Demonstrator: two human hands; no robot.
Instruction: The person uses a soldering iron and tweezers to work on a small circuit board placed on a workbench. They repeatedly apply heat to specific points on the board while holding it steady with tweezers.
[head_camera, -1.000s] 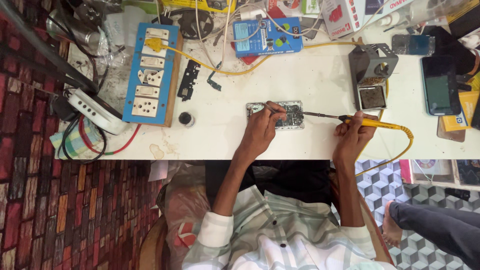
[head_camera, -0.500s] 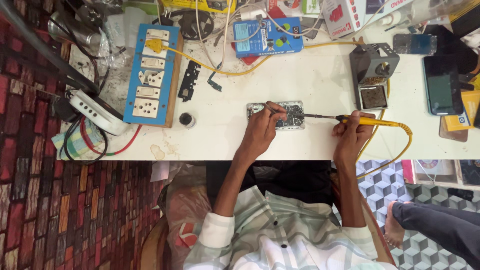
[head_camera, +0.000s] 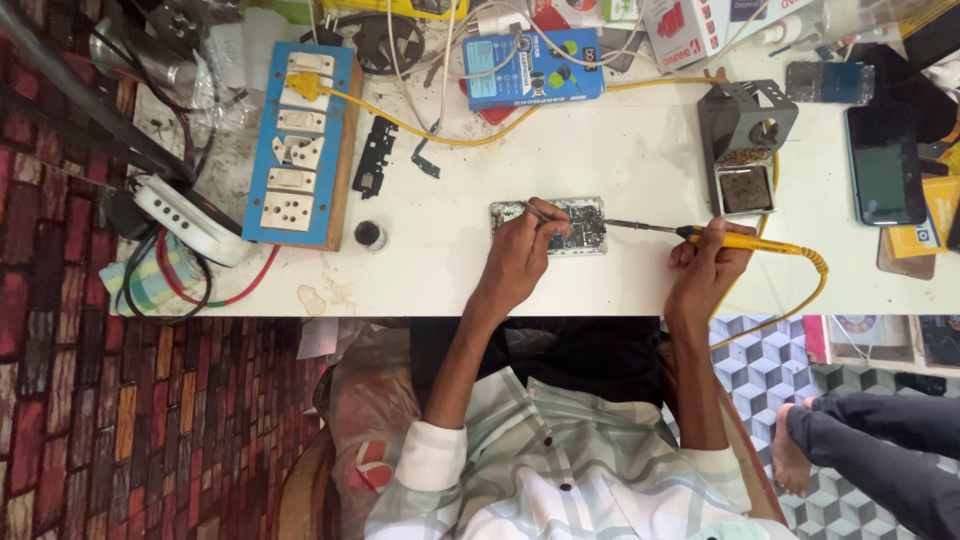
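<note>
A small circuit board (head_camera: 578, 226) in a pale frame lies on the white table (head_camera: 620, 150). My left hand (head_camera: 518, 255) rests on its left part and pinches thin metal tweezers (head_camera: 538, 211) whose tips touch the board. My right hand (head_camera: 706, 265) grips a yellow-handled soldering iron (head_camera: 740, 241); its metal tip reaches left to the board's right edge. A yellow cable (head_camera: 800, 290) loops from the iron off the table's front edge.
A soldering-iron stand (head_camera: 745, 140) with a sponge tray sits behind my right hand. A blue socket board (head_camera: 300, 145), a small black jar (head_camera: 370, 235), a black plastic part (head_camera: 375, 158), a blue box (head_camera: 530, 70) and a phone (head_camera: 885, 165) lie around. Another person's legs (head_camera: 870, 440) show at lower right.
The iron's tip has drawn slightly closer to the board's right edge. The left hand with the tweezers has stayed on the board.
</note>
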